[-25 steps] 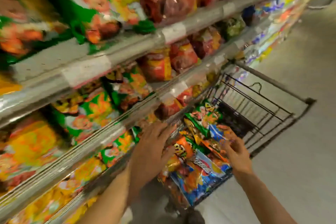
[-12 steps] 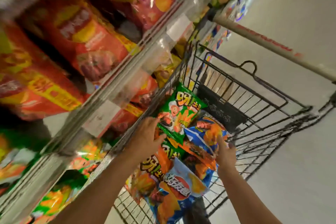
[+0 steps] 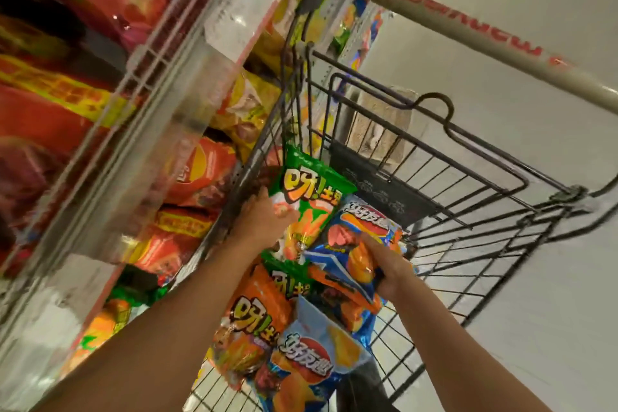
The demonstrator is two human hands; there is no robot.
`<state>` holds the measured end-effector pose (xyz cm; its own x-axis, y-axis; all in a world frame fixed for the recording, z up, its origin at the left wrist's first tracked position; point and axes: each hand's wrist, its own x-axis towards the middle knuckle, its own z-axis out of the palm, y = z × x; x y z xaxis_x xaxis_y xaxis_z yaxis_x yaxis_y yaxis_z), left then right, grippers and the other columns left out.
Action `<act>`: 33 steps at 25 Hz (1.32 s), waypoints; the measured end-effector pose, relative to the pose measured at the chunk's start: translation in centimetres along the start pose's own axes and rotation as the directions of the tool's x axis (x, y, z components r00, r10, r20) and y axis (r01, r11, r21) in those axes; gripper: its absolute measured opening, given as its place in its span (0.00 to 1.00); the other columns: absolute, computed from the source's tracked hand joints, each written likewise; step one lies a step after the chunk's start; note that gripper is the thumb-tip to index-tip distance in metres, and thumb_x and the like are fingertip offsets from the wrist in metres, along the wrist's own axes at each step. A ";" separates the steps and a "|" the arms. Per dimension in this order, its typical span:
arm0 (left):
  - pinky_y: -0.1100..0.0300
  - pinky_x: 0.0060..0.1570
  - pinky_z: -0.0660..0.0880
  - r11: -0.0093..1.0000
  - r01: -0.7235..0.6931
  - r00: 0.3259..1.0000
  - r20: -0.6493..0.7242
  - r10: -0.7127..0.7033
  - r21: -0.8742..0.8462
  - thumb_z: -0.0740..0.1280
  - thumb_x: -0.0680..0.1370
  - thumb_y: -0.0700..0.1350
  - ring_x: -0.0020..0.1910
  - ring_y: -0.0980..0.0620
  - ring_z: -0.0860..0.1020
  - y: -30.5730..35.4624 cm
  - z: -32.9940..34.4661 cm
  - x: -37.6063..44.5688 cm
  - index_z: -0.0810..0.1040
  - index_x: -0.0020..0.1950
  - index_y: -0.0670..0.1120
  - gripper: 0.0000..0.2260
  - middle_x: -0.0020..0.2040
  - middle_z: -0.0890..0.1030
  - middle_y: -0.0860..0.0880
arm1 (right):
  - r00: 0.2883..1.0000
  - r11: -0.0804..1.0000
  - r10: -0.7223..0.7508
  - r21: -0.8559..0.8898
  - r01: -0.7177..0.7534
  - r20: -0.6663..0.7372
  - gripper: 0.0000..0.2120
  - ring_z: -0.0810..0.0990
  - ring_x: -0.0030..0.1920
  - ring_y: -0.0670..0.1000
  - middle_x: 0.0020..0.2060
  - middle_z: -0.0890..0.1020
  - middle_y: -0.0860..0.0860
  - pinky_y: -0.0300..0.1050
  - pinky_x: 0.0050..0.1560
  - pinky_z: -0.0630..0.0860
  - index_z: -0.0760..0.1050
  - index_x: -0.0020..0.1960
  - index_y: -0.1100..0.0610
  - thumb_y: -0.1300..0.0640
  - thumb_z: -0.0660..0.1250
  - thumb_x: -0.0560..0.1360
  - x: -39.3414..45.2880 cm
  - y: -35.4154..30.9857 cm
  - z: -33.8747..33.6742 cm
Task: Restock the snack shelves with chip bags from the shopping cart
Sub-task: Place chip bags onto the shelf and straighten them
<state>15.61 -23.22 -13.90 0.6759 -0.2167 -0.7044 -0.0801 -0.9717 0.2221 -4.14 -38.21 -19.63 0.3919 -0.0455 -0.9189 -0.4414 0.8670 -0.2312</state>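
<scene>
A black wire shopping cart (image 3: 475, 177) stands beside the snack shelves (image 3: 187, 84) and holds several chip bags. My left hand (image 3: 264, 221) grips the left edge of a green chip bag (image 3: 311, 197) that stands upright at the top of the pile. My right hand (image 3: 388, 267) is closed on a blue chip bag (image 3: 354, 244) with orange pictures, just right of the green one. Below them lie an orange bag (image 3: 257, 318) and a light blue bag (image 3: 314, 354).
The shelves on the left hold red, yellow and green chip bags behind clear plastic rails. The cart's beige handle bar (image 3: 468, 37) crosses the upper right. Grey floor (image 3: 551, 311) spreads to the right of the cart.
The view has swung closer and down toward the cart. My left hand has closed on the green bag and my right hand on the blue bag.
</scene>
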 end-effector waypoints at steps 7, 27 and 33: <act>0.57 0.56 0.73 0.932 -0.016 0.993 0.104 0.057 -0.361 0.78 0.72 0.54 0.60 0.51 0.77 -4.0 0.0 -3.8 0.77 0.68 0.53 0.26 0.62 0.80 0.52 | 0.974 0.981 -0.189 -0.064 0.182 -0.122 0.34 0.83 0.41 0.60 0.46 0.83 0.61 0.61 0.43 0.81 0.70 0.69 0.60 0.56 0.80 0.67 -2.1 4.4 -2.4; 0.66 0.52 0.77 0.549 -0.596 0.764 -0.625 0.163 -0.586 0.75 0.76 0.45 0.53 0.65 0.82 -27.4 2.9 -44.6 0.75 0.67 0.52 0.21 0.54 0.85 0.62 | 0.609 0.542 -0.586 -0.300 0.785 0.534 0.28 0.85 0.43 0.59 0.51 0.85 0.56 0.58 0.46 0.82 0.73 0.69 0.57 0.56 0.75 0.71 -28.9 23.6 1.1; 0.70 0.47 0.77 0.486 -0.710 0.572 -0.820 -0.025 -0.510 0.74 0.76 0.41 0.51 0.59 0.84 -36.7 3.5 -59.8 0.76 0.66 0.45 0.20 0.50 0.86 0.60 | 0.460 0.458 -0.482 -0.233 0.858 0.746 0.23 0.81 0.31 0.51 0.37 0.84 0.53 0.51 0.35 0.81 0.79 0.58 0.52 0.52 0.78 0.65 -38.5 30.5 7.2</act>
<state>-24.43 25.08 17.67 0.9893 -0.0231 0.1442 -0.1451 -0.2705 0.9517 -26.84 -6.43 11.01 0.9950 -0.0682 -0.0727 -0.0541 0.2426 -0.9686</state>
